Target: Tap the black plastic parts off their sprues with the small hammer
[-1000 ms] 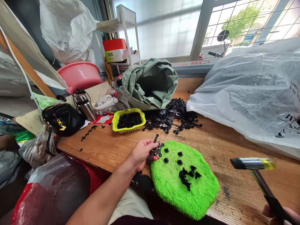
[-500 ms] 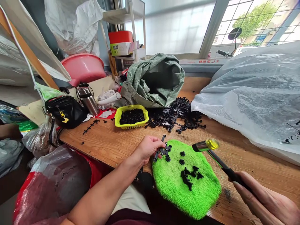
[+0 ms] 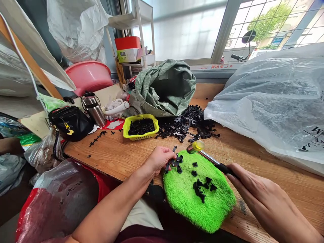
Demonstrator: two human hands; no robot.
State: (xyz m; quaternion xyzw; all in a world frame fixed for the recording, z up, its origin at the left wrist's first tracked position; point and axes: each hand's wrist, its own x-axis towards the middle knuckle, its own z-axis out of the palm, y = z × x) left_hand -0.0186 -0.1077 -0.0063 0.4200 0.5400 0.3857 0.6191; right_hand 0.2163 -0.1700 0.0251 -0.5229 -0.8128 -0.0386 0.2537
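My left hand [image 3: 162, 159] pinches a black plastic bracket with several arms [image 3: 174, 162] at the upper left edge of a fuzzy green mat [image 3: 199, 202]. Wrapped around the black grip of a small mallet is my right hand [image 3: 253, 185]. The mallet's yellow-tipped head [image 3: 196, 147] hangs just right of the bracket, above the mat's upper edge, apart from the part. Two round black caps [image 3: 194, 168] stand upright on the mat. Lower down on it lies a cluster of small black pieces [image 3: 201, 189].
Behind the mat, loose black parts [image 3: 187, 123] are heaped before an open green woven sack [image 3: 167, 87]. A yellow basket [image 3: 126, 133] of small black pieces stands to their left. Further left are a steel flask [image 3: 94, 109] and a black bag [image 3: 71, 121]. Translucent sheeting [image 3: 265, 101] covers the right.
My right hand has swung the mallet leftward and slightly up, bringing its head from the mat's right side close to the bracket. My left hand keeps its hold on the bracket.
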